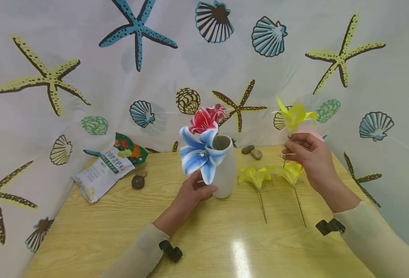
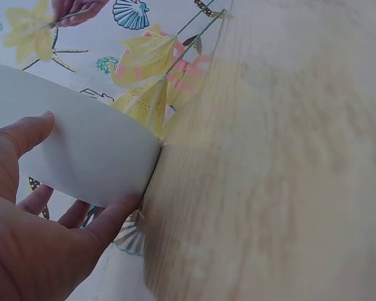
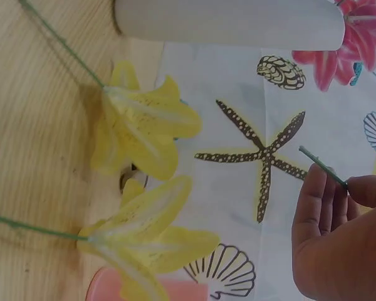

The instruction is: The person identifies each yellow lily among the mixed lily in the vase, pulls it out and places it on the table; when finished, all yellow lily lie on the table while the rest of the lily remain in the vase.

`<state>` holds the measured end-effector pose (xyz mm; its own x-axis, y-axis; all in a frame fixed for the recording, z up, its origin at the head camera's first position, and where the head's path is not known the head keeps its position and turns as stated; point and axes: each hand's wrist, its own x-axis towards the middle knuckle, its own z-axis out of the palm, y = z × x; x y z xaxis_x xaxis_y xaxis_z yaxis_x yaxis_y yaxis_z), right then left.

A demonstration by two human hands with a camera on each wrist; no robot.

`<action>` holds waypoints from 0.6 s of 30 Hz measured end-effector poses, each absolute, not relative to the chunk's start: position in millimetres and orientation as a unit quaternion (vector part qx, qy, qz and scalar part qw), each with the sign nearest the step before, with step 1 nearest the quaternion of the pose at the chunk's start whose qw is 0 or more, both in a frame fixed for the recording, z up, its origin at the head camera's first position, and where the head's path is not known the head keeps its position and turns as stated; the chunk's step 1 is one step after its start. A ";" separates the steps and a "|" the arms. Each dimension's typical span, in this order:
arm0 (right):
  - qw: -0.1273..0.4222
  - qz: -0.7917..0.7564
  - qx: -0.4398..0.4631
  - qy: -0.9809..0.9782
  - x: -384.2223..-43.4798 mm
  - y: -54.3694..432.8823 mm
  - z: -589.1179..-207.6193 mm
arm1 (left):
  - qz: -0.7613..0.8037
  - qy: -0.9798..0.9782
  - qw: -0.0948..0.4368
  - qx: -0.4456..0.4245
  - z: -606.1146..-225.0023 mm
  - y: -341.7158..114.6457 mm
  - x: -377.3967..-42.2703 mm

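A white vase (image 1: 227, 175) stands upright on the wooden table, with a blue-and-white artificial lily (image 1: 193, 148) and red lily blooms (image 1: 203, 120) leaning out over its left side. My left hand (image 1: 195, 192) holds the vase low down, thumb on the near side and fingers around the other in the left wrist view. Raised at the right, my right hand (image 1: 312, 160) pinches the green stem (image 3: 324, 168) of a yellow lily (image 1: 296, 115), bloom up. Below it, two more yellow lilies, one left (image 1: 254, 177) and one right (image 1: 290, 173), lie with stems toward me.
A white and green printed bag (image 1: 107, 170) lies at the back left, beside a dark round stone (image 1: 138, 182). Small stones (image 1: 256, 154) sit behind the vase. Something pink (image 1: 311, 134) is partly hidden behind my right hand. A patterned cloth (image 1: 204, 73) hangs behind the table.
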<state>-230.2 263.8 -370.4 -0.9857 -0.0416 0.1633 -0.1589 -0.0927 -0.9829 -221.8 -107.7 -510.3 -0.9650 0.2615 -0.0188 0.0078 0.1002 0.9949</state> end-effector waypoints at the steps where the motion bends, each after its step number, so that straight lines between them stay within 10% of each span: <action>1: 0.038 0.732 0.073 -0.676 -228.5 270.0 -373.3 | 0.663 0.737 0.096 0.091 -509.5 -107.8 -222.0; 18: 0.018 0.587 0.020 -0.809 -201.3 362.6 -421.3 | 0.662 0.737 0.097 0.097 -507.4 -107.7 -220.8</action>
